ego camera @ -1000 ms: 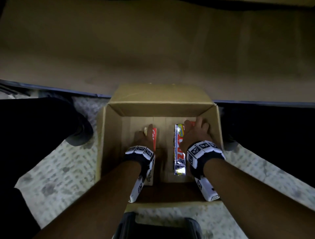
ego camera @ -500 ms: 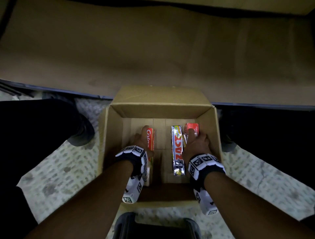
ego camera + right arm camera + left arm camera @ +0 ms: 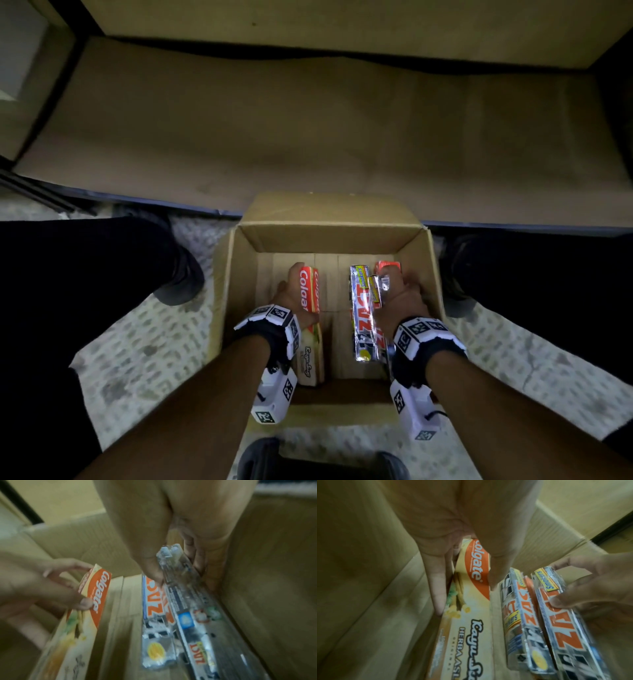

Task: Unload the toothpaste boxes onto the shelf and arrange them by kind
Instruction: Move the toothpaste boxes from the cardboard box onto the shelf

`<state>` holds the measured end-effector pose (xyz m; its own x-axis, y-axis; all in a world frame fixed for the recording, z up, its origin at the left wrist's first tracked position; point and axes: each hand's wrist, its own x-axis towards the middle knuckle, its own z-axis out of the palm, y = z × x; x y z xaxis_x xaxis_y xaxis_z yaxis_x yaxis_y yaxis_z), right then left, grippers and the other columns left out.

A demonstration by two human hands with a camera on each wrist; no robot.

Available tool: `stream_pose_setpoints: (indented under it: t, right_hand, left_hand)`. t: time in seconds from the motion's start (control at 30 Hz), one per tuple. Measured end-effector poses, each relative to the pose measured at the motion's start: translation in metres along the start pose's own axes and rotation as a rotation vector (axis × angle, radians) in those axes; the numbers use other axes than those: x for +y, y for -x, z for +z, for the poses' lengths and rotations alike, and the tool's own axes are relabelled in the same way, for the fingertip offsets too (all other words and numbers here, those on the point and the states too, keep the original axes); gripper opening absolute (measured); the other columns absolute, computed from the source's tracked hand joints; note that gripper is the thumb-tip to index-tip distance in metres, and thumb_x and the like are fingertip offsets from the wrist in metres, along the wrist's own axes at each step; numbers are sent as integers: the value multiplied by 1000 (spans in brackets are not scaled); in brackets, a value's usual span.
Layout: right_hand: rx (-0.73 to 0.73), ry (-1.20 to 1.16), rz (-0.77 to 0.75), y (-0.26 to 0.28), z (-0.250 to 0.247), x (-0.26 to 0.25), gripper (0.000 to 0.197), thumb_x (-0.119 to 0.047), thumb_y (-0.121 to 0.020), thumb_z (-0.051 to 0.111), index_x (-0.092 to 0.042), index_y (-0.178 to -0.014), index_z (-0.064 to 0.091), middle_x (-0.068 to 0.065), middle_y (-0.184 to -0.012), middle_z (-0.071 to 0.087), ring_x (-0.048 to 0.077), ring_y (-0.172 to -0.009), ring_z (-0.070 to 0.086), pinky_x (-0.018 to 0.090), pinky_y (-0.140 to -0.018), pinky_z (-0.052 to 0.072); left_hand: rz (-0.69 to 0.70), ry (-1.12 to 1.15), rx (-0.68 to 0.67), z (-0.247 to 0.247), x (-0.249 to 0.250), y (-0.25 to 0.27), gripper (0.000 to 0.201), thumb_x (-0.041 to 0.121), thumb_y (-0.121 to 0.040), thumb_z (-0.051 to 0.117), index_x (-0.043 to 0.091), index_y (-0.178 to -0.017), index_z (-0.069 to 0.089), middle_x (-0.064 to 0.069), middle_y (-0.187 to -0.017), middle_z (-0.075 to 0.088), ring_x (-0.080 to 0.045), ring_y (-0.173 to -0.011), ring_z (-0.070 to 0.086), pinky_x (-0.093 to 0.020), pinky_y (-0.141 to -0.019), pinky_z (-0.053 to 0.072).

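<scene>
In the open brown cardboard carton [image 3: 329,236] on the pale patterned floor [image 3: 144,346], the person's left hand [image 3: 296,294] grips a long cream and orange Colgate toothpaste box [image 3: 310,318] near its far end, the thumb on the printed face and the fingers [image 3: 436,582] running down the box's other side, against the carton's left wall; whether the box rests on the carton floor or is lifted off it cannot be told. Across a bare strip of carton floor, the right hand [image 3: 399,301] pinches a silver foil Zact toothpaste box with orange lettering [image 3: 563,616], thumb on the lettered face and fingers behind it on the side toward the carton's right wall. A second silver Zact box [image 3: 359,315] lies just beside the held one, on its left, touching or nearly touching along its length; the right wrist view is blurred, so the contact is unclear. Behind the right hand, at the far right corner of the carton, the orange end of another box [image 3: 388,267] shows. Both wrists wear black bands with white marker blocks [image 3: 274,322]. The carton stands against the edge of a low brown shelf board [image 3: 308,137], with another board above it. The person's dark trouser legs [image 3: 85,274] and dark shoes flank the carton on both sides, and a black object [image 3: 308,459] sits at the near edge of the head view.
</scene>
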<state>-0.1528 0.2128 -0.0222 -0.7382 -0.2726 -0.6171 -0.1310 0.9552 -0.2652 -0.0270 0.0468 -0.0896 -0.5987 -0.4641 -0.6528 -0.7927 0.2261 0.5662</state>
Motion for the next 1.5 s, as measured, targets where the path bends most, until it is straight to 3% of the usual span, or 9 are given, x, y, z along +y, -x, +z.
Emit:
stream_pose_setpoints:
  t: [0.13,0.27,0.37,0.67,0.83,0.97,1.1,1.37,1.5]
  right_hand:
    - [30,-158,-52,8,-15,-3,55,-16,-75,65,-46,-114,41,6,-118,52,28,-87,63,36,-78,56]
    - [22,-223,-100,20,-34,-10,57,-13,-71,68,-46,-109,43,4,-93,68,21,-72,69,32,-69,60]
    - [49,-245,-153,33,-51,-17,58,-10,-69,70,-45,-109,45,3,-88,71,20,-71,70,32,-66,60]
    - [153,-241,-291,87,-110,-42,61,-12,-70,75,-45,-112,46,2,-91,68,21,-69,71,37,-64,62]
    - [249,-270,-379,125,-140,-50,63,-12,-72,78,-41,-118,47,3,-97,67,18,-73,69,30,-67,60]
    - [313,-329,-432,164,-167,-54,61,-12,-70,78,-42,-115,50,1,-95,68,17,-75,70,32,-70,61]
    - [362,-360,-497,203,-197,-60,62,-13,-70,79,-44,-114,49,1,-97,69,15,-74,70,26,-59,59]
    - [493,-341,-623,285,-256,-71,60,-17,-72,80,-43,-118,51,3,-95,68,18,-69,70,25,-51,57]
    - [545,-313,-672,313,-285,-83,64,-21,-73,79,-44,-124,49,3,-95,67,19,-75,69,30,-60,59]
  left_hand:
    - [57,19,-1,-17,15,14,127,21,-56,89,45,-145,2,-2,-124,48,-24,-110,56,-43,-94,52]
    - [131,5,81,-39,32,30,124,18,-59,89,41,-146,4,-7,-121,53,-27,-109,59,-43,-92,53]
    - [189,-21,137,-55,45,47,119,14,-64,87,31,-150,8,-12,-123,54,-29,-107,59,-42,-91,54]
    - [323,-38,272,-99,88,107,118,20,-64,88,32,-150,8,-8,-129,52,-25,-110,57,-35,-91,52]
    - [416,0,348,-121,118,148,124,21,-59,90,35,-149,5,-6,-133,48,-27,-115,55,-43,-95,51]
    - [478,-1,420,-141,141,188,119,22,-63,88,33,-150,7,-7,-133,48,-28,-115,55,-40,-97,49]
    - [564,-18,482,-160,162,232,118,23,-65,87,33,-150,6,-8,-135,47,-26,-116,54,-41,-98,49]
    - [687,-20,577,-199,202,312,119,24,-67,87,37,-150,3,-8,-134,49,-26,-112,57,-44,-93,53]
    - [720,-86,605,-223,219,341,121,30,-70,84,43,-151,-5,-7,-132,50,-27,-112,58,-45,-87,55]
